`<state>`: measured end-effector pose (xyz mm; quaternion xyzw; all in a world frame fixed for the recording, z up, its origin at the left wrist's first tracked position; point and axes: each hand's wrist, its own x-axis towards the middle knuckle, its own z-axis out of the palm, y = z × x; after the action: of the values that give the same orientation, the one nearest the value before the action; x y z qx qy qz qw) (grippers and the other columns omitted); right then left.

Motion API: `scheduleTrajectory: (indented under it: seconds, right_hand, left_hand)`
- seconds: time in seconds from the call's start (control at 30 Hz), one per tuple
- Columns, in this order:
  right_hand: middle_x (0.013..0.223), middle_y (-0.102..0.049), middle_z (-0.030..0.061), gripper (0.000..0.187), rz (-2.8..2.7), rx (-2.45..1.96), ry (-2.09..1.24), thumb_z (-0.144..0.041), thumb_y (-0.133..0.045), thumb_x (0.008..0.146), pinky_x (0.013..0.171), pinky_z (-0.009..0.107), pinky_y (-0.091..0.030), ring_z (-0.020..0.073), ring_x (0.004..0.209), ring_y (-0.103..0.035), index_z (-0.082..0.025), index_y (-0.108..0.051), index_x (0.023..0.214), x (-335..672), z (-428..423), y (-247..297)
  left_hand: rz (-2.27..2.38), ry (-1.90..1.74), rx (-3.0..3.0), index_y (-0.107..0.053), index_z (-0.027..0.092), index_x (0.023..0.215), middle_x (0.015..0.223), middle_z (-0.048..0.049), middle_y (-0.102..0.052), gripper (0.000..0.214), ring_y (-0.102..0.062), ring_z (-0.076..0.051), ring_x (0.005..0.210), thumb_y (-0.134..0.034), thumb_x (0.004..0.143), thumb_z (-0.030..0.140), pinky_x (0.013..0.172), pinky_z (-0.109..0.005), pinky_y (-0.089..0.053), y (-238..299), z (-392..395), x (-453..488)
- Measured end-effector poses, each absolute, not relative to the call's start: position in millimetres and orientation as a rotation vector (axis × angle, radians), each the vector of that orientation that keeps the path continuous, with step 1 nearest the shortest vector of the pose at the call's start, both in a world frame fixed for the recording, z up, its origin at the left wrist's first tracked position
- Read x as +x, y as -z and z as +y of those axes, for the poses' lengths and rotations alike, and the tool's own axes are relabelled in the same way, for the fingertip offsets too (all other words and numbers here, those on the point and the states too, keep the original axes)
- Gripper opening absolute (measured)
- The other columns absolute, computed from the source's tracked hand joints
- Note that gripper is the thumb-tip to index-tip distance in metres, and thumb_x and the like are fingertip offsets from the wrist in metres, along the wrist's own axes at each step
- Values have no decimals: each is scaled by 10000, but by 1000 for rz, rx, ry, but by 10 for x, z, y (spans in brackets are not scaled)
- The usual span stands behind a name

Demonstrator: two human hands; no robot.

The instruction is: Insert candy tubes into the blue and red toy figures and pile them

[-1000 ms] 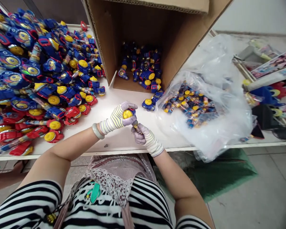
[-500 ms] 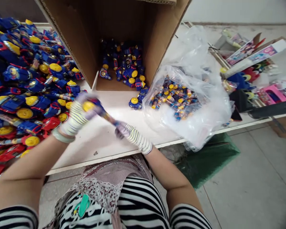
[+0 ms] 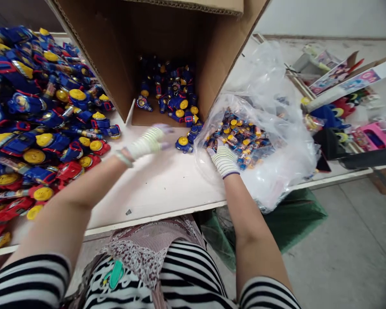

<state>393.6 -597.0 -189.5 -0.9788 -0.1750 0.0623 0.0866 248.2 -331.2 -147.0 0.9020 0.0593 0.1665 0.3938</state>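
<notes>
My left hand [image 3: 149, 140], in a striped glove and smeared by motion, is empty above the white table, its fingers stretched to the right. Just ahead of it, a blue toy with a round yellow disc [image 3: 182, 143] lies in front of the carton. My right hand [image 3: 225, 159], gloved too, reaches into a clear plastic bag [image 3: 286, 150]. Its thumb and fingers are apart on a heap of small printed tubes with yellow or blue ends [image 3: 244, 137]; the fingertips are partly hidden among them.
A cardboard box [image 3: 116, 64] lies open towards me with several blue toys inside. Blue and red toys [image 3: 51, 141] are heaped at the left. Boxes and pink toy parts [image 3: 373, 135] stand at the far right; a green sack [image 3: 296, 223] is below the table edge.
The blue and yellow toy with a tube is out of both hands. My left hand has moved right towards the toys by the carton; my right hand has moved right into the bag.
</notes>
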Motion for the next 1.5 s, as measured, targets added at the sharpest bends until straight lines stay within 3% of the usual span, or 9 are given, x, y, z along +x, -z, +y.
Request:
scheduleTrajectory:
  seconds: [0.07,0.23,0.43,0.7,0.9,1.03,1.17,1.3,1.5]
  right_hand:
    - [1499,-519,267,706,-560,-2933,-199,-427,-562,969,1089,530,-460,386,1333,-565,-124,-385,1581,3978,-5958,1874]
    - [1335,-639,278,535,-602,-2838,-210,-230,-534,906,1088,513,-466,376,1239,-623,-37,-568,1403,3805,-6236,1881]
    - [1217,-710,162,387,-1062,-2231,-201,-397,-510,963,1034,492,-503,324,1131,-660,-179,-646,1253,2991,-6114,1923]
    - [1104,-739,192,421,-1392,-2507,-317,-408,-455,1010,802,390,-529,320,911,-706,-127,-686,1221,2535,-5715,1720]
    - [1028,-776,142,440,-1177,-2307,-99,-453,-390,1028,781,317,-526,265,915,-720,-162,-700,1141,2343,-5728,1739]
    - [992,-766,136,423,-1269,-2359,-261,-494,-444,1003,726,326,-494,259,820,-701,-175,-710,1083,2286,-5735,1547]
    - [812,-696,80,470,-967,-2098,-552,-590,-445,979,641,289,-456,186,669,-604,-189,-688,954,2266,-5748,1585]
    - [531,-394,-51,740,-658,-1669,-1129,-818,-264,913,432,258,-282,112,414,-271,-185,-646,875,2320,-5734,1766]
    - [829,-641,78,445,-997,-2282,-584,-641,-574,884,660,303,-424,186,697,-550,-201,-634,921,2409,-5714,1649]
  left_hand:
    - [23,-243,2403,-711,143,1214,1356,-161,-612,657,-507,-390,1358,-917,592,105,1197,-540,-387,1665,-3516,2747]
    - [-38,-71,2361,-619,142,1315,1300,-186,-604,623,-583,-379,1250,-787,716,127,1094,-565,-469,2061,-3694,2745]
    - [80,-211,1911,-537,196,1304,1171,-102,-656,591,-683,-251,1058,-808,802,348,974,-408,-556,2012,-3533,1879]
    - [-131,-295,2072,-567,211,1249,1210,-112,-606,487,-635,-242,1063,-755,802,260,990,-403,-524,1754,-3446,1509]
    - [-97,-300,1910,-499,202,1264,1152,-101,-590,545,-628,-240,1012,-777,825,368,929,-400,-533,1736,-3443,1417]
    - [-357,-376,2075,-507,207,1274,1192,-119,-575,494,-622,-248,1047,-742,849,301,940,-402,-532,1667,-3387,1388]
    - [-455,-446,2164,-481,208,1329,1211,-135,-572,505,-626,-259,1080,-693,872,250,933,-404,-547,1682,-3376,1402]
    - [-590,-506,2270,-577,195,1256,1246,-162,-585,401,-589,-301,1189,-668,868,244,1028,-459,-507,1711,-3416,1427]
    - [-198,-227,2207,-505,171,1321,1121,-112,-629,498,-655,-222,930,-688,867,259,870,-388,-566,1682,-3397,1408]
